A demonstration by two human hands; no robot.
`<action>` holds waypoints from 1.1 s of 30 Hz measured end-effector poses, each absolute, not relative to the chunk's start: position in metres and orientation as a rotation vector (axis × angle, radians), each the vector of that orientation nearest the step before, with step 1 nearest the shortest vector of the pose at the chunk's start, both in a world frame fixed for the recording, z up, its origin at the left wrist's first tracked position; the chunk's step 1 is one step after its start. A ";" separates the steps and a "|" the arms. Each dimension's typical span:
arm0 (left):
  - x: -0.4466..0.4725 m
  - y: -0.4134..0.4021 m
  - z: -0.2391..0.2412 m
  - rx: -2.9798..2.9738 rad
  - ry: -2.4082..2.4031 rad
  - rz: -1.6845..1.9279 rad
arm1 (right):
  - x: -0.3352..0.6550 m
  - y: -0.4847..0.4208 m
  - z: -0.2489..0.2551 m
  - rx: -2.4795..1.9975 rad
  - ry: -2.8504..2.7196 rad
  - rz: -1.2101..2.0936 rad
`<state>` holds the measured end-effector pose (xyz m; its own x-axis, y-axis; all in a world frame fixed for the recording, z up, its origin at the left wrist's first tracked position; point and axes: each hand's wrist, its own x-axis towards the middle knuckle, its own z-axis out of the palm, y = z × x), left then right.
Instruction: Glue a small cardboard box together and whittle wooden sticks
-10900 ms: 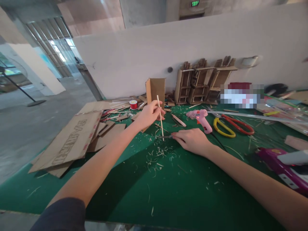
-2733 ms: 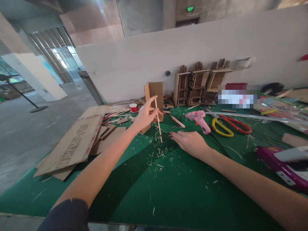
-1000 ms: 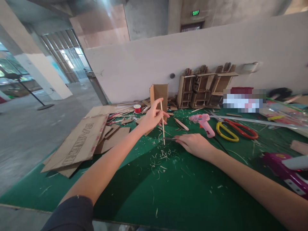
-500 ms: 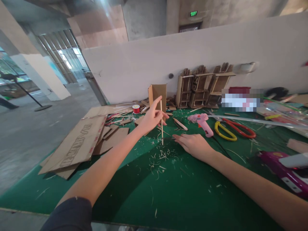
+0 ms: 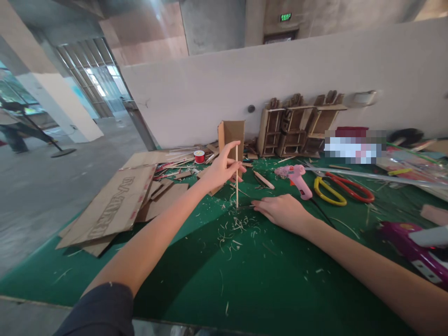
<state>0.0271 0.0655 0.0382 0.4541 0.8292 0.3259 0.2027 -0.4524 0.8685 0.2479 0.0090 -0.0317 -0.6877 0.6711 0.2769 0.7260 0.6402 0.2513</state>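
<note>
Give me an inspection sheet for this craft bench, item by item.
Surface: green mat, strewn with pale shavings.
Job's things: thin wooden stick, stood upright on the mat.
Clutter: cardboard sheets left, red spool, pink glue gun, scissors, cardboard models against the white partition.
Grippers: left hand pinches the stick's upper half; right hand lies low at its foot, grip unclear.
Cables: black cord behind the glue gun.
Surroundings: exit sign, a person far left.

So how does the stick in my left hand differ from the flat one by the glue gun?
The thin stick stands upright, tip on the green mat, pinched by your left hand; the flat stick lies untouched. The thin stick is longer and slimmer than the flat stick. Both are pale wood.
</note>
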 end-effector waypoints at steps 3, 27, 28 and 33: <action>0.028 0.063 0.039 1.912 0.866 1.013 | 0.248 0.007 -0.031 -1.179 -2.658 -0.516; 0.029 0.058 0.044 1.957 0.895 0.980 | 0.243 0.006 -0.028 -1.238 -2.725 -0.486; 0.029 0.057 0.044 1.957 0.891 0.976 | 0.243 0.006 -0.029 -1.239 -2.712 -0.498; 0.029 0.056 0.046 1.971 0.899 0.969 | 0.245 0.006 -0.033 -1.228 -2.624 -0.481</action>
<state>0.0290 0.0563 0.0456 0.4671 0.8243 0.3199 0.2570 -0.4727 0.8429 0.2445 0.0064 -0.0333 -0.6333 0.7061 0.3169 0.7726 0.6009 0.2050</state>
